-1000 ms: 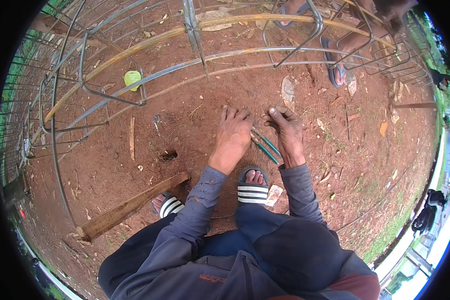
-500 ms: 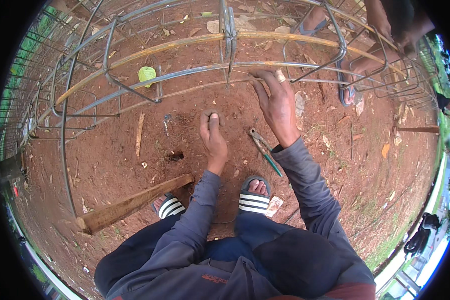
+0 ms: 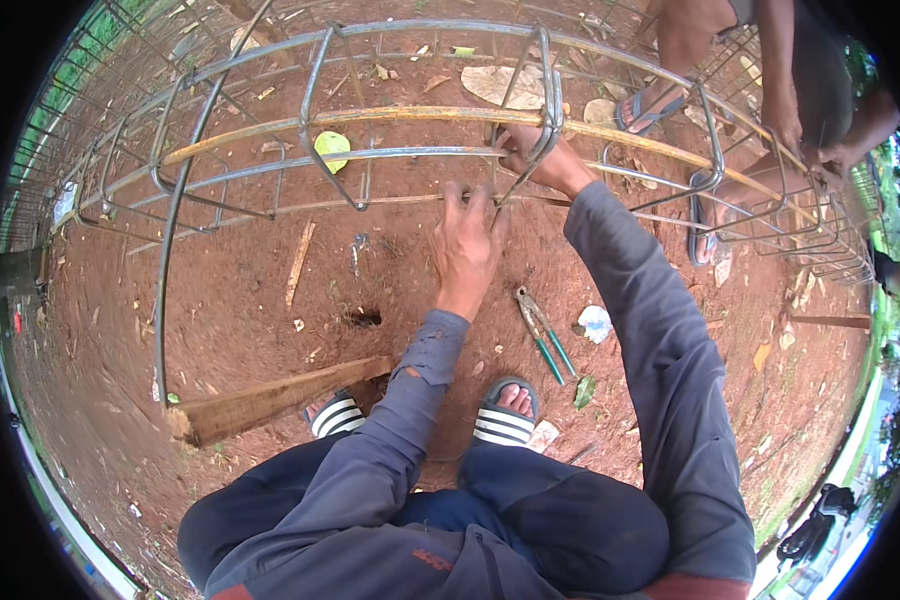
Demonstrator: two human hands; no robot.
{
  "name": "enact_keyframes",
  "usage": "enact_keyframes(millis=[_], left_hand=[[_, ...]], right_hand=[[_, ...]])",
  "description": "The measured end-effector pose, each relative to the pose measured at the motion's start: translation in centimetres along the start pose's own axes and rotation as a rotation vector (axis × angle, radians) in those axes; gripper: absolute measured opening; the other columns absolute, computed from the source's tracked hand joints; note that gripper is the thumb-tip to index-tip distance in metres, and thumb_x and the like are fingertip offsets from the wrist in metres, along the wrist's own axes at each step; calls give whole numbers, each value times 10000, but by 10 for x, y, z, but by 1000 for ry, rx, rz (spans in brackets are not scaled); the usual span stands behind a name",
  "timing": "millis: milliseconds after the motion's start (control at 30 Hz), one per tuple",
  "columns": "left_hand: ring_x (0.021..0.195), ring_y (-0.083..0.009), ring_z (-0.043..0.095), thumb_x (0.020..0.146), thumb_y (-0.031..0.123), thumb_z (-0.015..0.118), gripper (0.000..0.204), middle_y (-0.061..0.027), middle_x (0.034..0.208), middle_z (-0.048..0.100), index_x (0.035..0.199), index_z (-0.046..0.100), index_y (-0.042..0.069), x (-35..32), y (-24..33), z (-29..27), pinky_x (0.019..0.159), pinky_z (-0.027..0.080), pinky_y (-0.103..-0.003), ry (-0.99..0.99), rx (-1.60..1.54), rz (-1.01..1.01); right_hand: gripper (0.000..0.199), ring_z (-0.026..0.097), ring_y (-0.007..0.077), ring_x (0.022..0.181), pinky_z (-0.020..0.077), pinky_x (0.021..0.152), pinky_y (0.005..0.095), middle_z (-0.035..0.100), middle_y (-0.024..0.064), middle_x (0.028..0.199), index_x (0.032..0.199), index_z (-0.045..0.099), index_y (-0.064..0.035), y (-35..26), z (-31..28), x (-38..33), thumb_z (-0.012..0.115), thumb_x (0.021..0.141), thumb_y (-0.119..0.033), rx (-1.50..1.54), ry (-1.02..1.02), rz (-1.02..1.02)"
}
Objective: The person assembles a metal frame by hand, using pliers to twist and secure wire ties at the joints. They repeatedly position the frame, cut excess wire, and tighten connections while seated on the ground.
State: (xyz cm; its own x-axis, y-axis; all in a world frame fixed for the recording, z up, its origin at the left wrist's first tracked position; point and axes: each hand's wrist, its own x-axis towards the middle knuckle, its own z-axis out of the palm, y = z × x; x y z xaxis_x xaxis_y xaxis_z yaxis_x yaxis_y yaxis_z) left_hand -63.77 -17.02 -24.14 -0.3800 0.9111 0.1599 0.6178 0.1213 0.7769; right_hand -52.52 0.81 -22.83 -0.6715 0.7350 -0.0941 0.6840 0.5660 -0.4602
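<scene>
A long cage of steel reinforcing bars point(image 3: 420, 115) with bent stirrups point(image 3: 315, 80) spans the ground in front of me. My left hand point(image 3: 465, 250) is at its lowest bar, fingers curled beside a stirrup's lower end; what they grip is hidden. Reaching through the cage, my right hand point(image 3: 545, 160) has its fingers bent in at the crossing of a bar and the paired stirrups. Any thin wire there is too small to make out. Green-handled pincers point(image 3: 545, 335) lie on the soil below my hands.
A wooden beam point(image 3: 280, 398) lies at the left by my sandalled foot point(image 3: 335, 415). Another person's hand point(image 3: 782, 125) and sandalled feet are by the cage's right end. A yellow-green leaf point(image 3: 332, 150) and a crumpled white scrap point(image 3: 595, 322) lie on the red soil point(image 3: 240, 290).
Both hands have moved to the cage: the left forward and right to the lowest bar, the right in among the bars at the stirrups. The view has shifted slightly.
</scene>
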Motion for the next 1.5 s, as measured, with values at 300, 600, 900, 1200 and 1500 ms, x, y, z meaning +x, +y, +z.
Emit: enact_keyframes(millis=[300, 600, 900, 1200, 1500], left_hand=[[865, -422, 689, 854, 287, 795, 350, -171, 1095, 626, 1088, 665, 61, 1, -10, 3, 719, 534, -515, 71, 28, 187], [992, -416, 671, 876, 182, 771, 256, -169, 1110, 662, 1086, 687, 63, -4, -2, -13, 822, 532, -482, 12, -113, 73], [1053, -415, 666, 915, 144, 716, 272, -148, 1252, 654, 1174, 680, 71, -6, -15, -3, 861, 552, -454, 93, -138, 152], [1132, -389, 630, 993, 193, 624, 325, -195, 1333, 555, 1285, 601, 52, -48, -14, 4, 896, 531, -468, 279, -211, 150], [792, -197, 578, 1070, 199, 521, 210, -64, 922, 609, 1158, 616, 35, -74, -42, 61, 760, 480, -369, -55, -844, -544]], right_hand=[[304, 699, 366, 859, 541, 739, 473, 698, 205, 933, 1179, 697, -77, 43, 18, 13, 707, 892, -174, -45, 258, -223], [364, 724, 346, 934, 553, 817, 447, 737, 200, 994, 1223, 665, -96, 26, 22, 4, 707, 862, -113, 61, 128, -125], [667, 690, 363, 1101, 546, 933, 462, 696, 182, 1227, 1453, 514, -71, 4, 2, -8, 758, 844, -194, 47, 64, -121], [525, 585, 436, 953, 476, 857, 525, 621, 237, 980, 1229, 617, -21, 19, 5, -40, 811, 799, -250, -69, 402, -228], [172, 674, 319, 895, 529, 770, 430, 688, 127, 1042, 1096, 700, -56, -36, 27, -106, 705, 928, -93, 245, 726, -14]])
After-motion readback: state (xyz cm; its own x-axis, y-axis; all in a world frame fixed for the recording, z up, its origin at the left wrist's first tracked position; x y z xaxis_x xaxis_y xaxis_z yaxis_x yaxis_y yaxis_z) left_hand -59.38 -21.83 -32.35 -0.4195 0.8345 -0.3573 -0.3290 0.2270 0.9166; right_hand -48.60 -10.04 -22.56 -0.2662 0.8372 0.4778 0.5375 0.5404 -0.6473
